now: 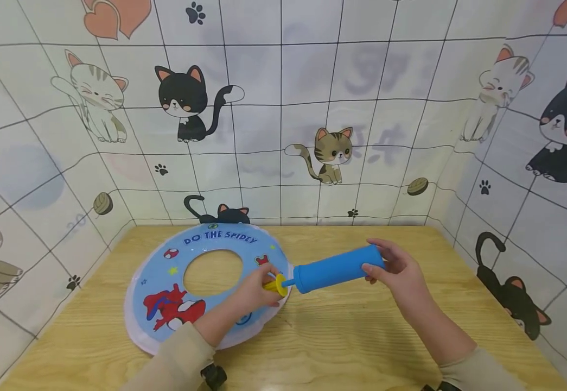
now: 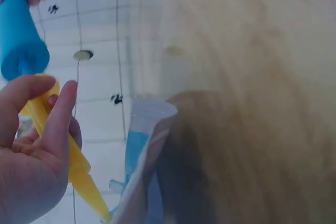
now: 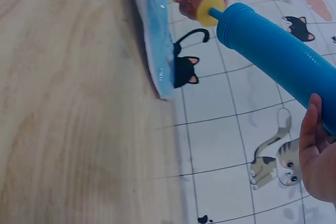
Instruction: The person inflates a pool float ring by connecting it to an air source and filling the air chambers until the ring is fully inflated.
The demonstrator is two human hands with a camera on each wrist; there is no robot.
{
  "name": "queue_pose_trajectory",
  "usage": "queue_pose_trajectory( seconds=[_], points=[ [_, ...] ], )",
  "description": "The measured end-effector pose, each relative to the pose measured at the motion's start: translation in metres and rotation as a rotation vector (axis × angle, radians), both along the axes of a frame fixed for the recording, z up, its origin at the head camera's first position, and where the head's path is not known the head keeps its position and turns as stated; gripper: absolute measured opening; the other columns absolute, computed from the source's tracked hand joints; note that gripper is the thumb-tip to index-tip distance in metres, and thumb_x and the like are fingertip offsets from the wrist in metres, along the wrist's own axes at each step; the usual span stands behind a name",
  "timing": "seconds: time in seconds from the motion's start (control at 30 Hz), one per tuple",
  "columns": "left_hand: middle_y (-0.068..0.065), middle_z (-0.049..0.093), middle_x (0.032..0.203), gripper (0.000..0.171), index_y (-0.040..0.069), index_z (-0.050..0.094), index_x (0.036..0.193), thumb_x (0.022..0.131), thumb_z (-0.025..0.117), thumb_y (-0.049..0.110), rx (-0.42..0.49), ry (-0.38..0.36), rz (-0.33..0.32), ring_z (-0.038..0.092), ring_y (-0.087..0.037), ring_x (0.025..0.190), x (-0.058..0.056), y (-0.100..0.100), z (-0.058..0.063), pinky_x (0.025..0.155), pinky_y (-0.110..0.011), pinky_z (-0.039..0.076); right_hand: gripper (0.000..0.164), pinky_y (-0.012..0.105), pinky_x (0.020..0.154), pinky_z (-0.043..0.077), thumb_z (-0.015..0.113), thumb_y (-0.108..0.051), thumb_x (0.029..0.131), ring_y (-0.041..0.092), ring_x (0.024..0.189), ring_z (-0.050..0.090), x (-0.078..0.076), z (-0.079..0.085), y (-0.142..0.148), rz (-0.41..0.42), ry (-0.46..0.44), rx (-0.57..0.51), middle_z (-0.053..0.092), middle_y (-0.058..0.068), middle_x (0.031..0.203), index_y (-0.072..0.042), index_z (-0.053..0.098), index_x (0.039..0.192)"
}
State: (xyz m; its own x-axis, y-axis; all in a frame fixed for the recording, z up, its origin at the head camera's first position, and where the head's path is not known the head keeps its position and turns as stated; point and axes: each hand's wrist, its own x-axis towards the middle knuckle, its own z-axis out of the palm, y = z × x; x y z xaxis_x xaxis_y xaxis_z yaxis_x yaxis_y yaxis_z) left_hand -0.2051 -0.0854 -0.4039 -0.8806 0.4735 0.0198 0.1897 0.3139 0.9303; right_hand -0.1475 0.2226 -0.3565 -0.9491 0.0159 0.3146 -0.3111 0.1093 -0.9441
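Note:
A blue hand pump (image 1: pixel 337 268) is held above the table at a slight tilt, its right end higher. My right hand (image 1: pixel 399 274) grips that end with the thumb in front. My left hand (image 1: pixel 254 290) pinches the yellow nozzle piece (image 2: pixel 79 166), which meets the pump's thin blue rod. The tapered nozzle tip points down to the swim ring (image 1: pixel 158 266), close to a small clear valve (image 2: pixel 116 185). Whether the tip sits inside a valve I cannot tell. The ring looks inflated, light blue with a whitish edge, printed with letters and a red figure.
The ring lies on the left part of a wooden table (image 1: pixel 356 336). Behind and on both sides hangs a white gridded cloth (image 1: pixel 273 108) printed with cats and paw marks. My left forearm crosses the ring's near edge.

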Motion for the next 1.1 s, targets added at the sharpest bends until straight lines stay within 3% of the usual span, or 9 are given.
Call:
queue_pose_trajectory(
  seconds=[0.1,0.23,0.4,0.57,0.77,0.9,1.1],
  points=[
    [-0.010,0.068,0.088,0.032,0.004,0.051,0.104,0.081,0.069,-0.009,-0.032,0.029,0.003,0.063,-0.020,0.069,-0.005,-0.006,0.005,0.068,-0.032,0.057,0.043,0.028,0.065,0.054,0.068,-0.003,0.091,0.016,0.074,0.062,0.003,0.005,0.009,-0.044,0.057,-0.073,0.063,-0.004,0.113,-0.004,0.055,0.132],
    [-0.009,0.068,0.088,0.030,0.007,0.053,0.101,0.081,0.068,-0.009,-0.052,0.054,0.004,0.062,-0.019,0.068,-0.012,-0.013,0.010,0.069,-0.032,0.056,0.038,0.023,0.060,0.050,0.064,0.003,0.092,0.014,0.072,0.057,0.004,0.012,0.022,-0.084,0.136,-0.176,0.063,0.000,0.104,-0.003,0.059,0.129],
    [-0.010,0.068,0.095,0.028,0.010,0.053,0.099,0.083,0.070,-0.006,-0.058,0.064,0.032,0.063,-0.021,0.071,-0.016,-0.022,0.011,0.070,-0.033,0.057,0.034,0.021,0.059,0.046,0.059,0.008,0.093,0.015,0.079,0.052,0.004,0.021,0.037,-0.109,0.215,-0.291,0.061,0.003,0.105,-0.001,0.060,0.126],
    [-0.011,0.069,0.100,0.025,0.009,0.055,0.096,0.083,0.071,-0.005,-0.016,0.083,0.051,0.064,-0.023,0.077,-0.015,-0.021,0.013,0.069,-0.034,0.057,0.031,0.020,0.057,0.045,0.059,0.006,0.093,0.019,0.084,0.049,0.006,0.032,0.035,-0.248,0.227,-0.385,0.056,0.009,0.113,0.004,0.059,0.125],
    [-0.008,0.064,0.092,0.023,0.007,0.058,0.092,0.079,0.072,-0.007,0.080,0.131,0.083,0.064,-0.023,0.080,-0.014,-0.002,0.024,0.065,-0.035,0.058,0.023,0.021,0.056,0.042,0.065,0.001,0.090,0.023,0.087,0.043,-0.006,0.045,0.009,-0.404,0.305,-0.641,0.046,0.014,0.118,0.001,0.061,0.112],
    [-0.009,0.060,0.087,0.024,0.003,0.056,0.089,0.078,0.070,-0.013,0.140,0.097,0.071,0.062,-0.024,0.078,-0.013,0.008,0.024,0.064,-0.037,0.058,0.024,0.024,0.065,0.045,0.060,0.008,0.088,0.023,0.092,0.042,-0.014,0.043,-0.011,-0.365,0.353,-0.630,0.046,0.014,0.117,-0.004,0.060,0.109],
    [-0.011,0.062,0.088,0.023,0.001,0.057,0.091,0.079,0.072,-0.013,0.184,0.020,0.061,0.063,-0.026,0.080,-0.006,0.014,0.018,0.066,-0.039,0.058,0.035,0.031,0.081,0.047,0.058,0.015,0.084,0.027,0.103,0.044,-0.018,0.034,-0.035,-0.261,0.336,-0.542,0.045,0.012,0.120,-0.006,0.060,0.111]
  ],
)
